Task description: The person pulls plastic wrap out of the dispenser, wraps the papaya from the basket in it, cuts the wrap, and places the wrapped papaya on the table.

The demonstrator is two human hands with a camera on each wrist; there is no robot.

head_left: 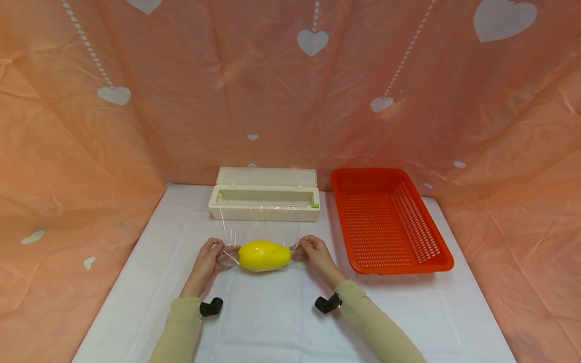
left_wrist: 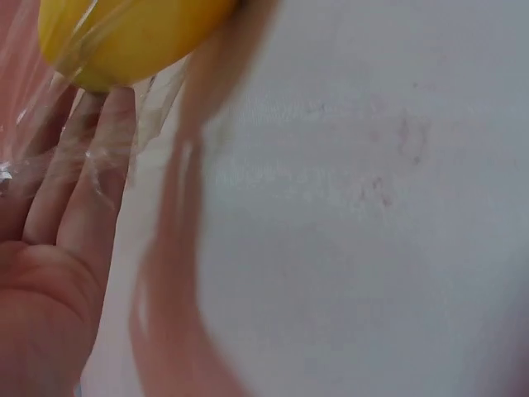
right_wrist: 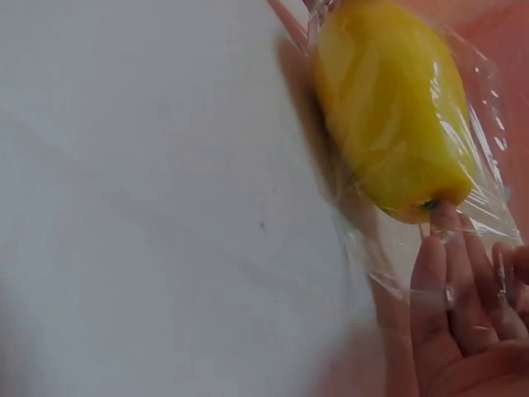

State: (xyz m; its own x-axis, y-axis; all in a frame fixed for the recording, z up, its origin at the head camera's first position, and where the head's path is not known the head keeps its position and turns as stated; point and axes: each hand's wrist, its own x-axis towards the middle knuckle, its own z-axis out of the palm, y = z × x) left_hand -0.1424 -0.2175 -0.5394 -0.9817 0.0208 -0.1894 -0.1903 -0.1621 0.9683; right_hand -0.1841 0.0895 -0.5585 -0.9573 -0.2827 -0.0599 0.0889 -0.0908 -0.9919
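A glossy yellow papaya (head_left: 264,255) with a small green spot at its right end sits between the two hands, wrapped in clear cling film (right_wrist: 488,198). At its left end, the left hand (head_left: 210,259) pinches gathered film, its other fingers reaching straight under the fruit's tip. My right hand (head_left: 317,257) pinches the film at the opposite end; its extended fingertips touch the papaya in the right wrist view. From the fruit, film stretches back toward a white cling film box (head_left: 263,213), whose lid stands up.
An orange-red perforated basket (head_left: 342,227) stands on the right, close to the box. A green slider (head_left: 315,205) sits at the box's right front edge. White cloth covers the table (head_left: 268,322), and a pink-orange curtain (head_left: 268,91) with hearts surrounds it.
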